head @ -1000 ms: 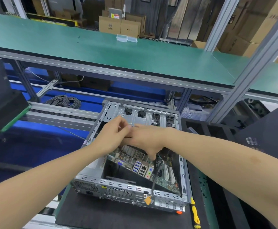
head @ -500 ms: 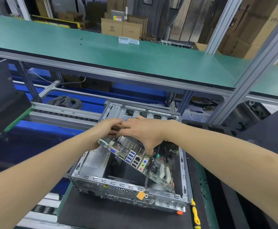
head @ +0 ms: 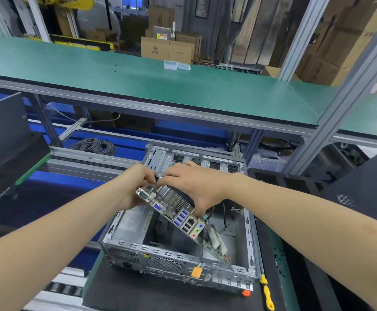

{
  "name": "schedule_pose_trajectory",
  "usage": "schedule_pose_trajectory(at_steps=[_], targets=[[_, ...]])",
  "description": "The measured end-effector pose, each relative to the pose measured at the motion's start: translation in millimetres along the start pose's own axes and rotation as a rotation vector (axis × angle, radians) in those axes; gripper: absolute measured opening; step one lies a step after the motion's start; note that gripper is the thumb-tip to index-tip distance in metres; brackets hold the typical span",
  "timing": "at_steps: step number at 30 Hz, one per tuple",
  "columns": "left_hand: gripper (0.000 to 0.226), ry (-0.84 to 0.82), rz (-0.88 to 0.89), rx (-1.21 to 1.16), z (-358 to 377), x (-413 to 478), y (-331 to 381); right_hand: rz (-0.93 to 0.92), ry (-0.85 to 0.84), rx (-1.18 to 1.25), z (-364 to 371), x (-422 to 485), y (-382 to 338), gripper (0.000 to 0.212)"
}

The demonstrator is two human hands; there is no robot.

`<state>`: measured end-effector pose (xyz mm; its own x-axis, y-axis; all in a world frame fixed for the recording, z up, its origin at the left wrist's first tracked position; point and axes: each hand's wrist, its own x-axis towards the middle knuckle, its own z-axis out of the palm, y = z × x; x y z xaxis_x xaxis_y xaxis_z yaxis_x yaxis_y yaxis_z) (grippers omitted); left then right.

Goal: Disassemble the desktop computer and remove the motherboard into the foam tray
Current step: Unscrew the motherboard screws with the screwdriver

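Motherboard [head: 183, 218]: held tilted over the case [head: 174, 254]. The left end is raised above the case rim and the right end is low inside the case.
Left hand [head: 138, 185]: fingers are curled round the raised left corner of the motherboard.
Right hand [head: 196, 187]: clamped over the heatsink [head: 174, 196], with the thumb at the port edge.
Step in hand: judged to be the lift-out from the case.
Method: the tilt should be kept until the low end clears the case wall. The black cable [head: 202, 248] running to the orange tag [head: 196, 272] should be checked for snagging, since it cannot be told whether it is attached. Grip should be confined to the edges and the heatsink.
Foam tray [head: 272, 178]: right of the case and apart from it; nothing has yet been placed in it.
Count, task items: one motherboard, one case, one foam tray, two hands.
Count, others: one yellow screwdriver [head: 267, 292] just right of the case, and one black mat [head: 160, 295] under the case.
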<state>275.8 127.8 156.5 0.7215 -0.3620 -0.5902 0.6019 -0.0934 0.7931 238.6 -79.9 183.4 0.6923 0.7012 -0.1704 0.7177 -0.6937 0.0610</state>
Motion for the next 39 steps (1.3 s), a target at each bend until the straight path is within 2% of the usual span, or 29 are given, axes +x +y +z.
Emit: schedule_pose_trajectory(at_steps=[2, 5, 8, 10, 15, 17, 19, 22, 26, 30, 32, 34, 37, 39], targets=[[0.062, -0.161, 0.056, 0.253, -2, -6, 2, -0.004, 0.033, 0.043, 0, -1, 1, 0.118], [0.065, -0.376, 0.041, 0.581, -13, -6, 14, -0.045, 0.057, 0.013, -1, -1, 1, 0.114], [0.067, -0.429, 0.167, 0.816, -18, 1, 24, -0.075, 0.091, -0.044, -1, 0, -2, 0.117], [0.059, -0.453, 0.242, 0.807, -14, 10, 23, -0.069, 0.111, -0.046, -1, 0, -4, 0.116], [0.069, -0.468, 0.406, 0.896, -6, 27, 20, -0.007, 0.075, -0.050, -3, 1, -9, 0.114], [0.062, -0.502, 0.461, 0.947, -4, 34, 21, 0.012, 0.080, -0.013, 0, -1, -10, 0.113], [0.054, -0.503, 0.480, 0.961, -5, 40, 22, 0.038, 0.108, 0.039, 5, -5, -10, 0.113], [0.063, -0.470, 0.515, 0.930, -11, 47, 19, 0.059, 0.233, 0.072, 14, -16, -8, 0.107], [0.075, -0.451, 0.539, 0.842, -13, 52, 12, 0.066, 0.303, -0.058, 15, -41, -5, 0.078], [0.061, -0.412, 0.541, 0.854, -14, 55, 9, 0.082, 0.473, -0.185, 13, -65, -6, 0.033], [0.063, -0.399, 0.544, 0.857, -15, 57, 8, 0.060, 0.527, -0.177, 17, -75, -9, 0.010], [0.067, -0.383, 0.549, 0.846, -18, 59, 9, 0.063, 0.465, -0.052, 24, -83, -14, 0.008], [0.074, -0.351, 0.525, 0.825, -21, 61, 10, 0.158, 0.280, 0.238, 36, -84, -23, 0.025], [0.076, -0.353, 0.521, 0.816, -22, 62, 9, 0.185, 0.166, 0.381, 41, -81, -25, 0.029]])
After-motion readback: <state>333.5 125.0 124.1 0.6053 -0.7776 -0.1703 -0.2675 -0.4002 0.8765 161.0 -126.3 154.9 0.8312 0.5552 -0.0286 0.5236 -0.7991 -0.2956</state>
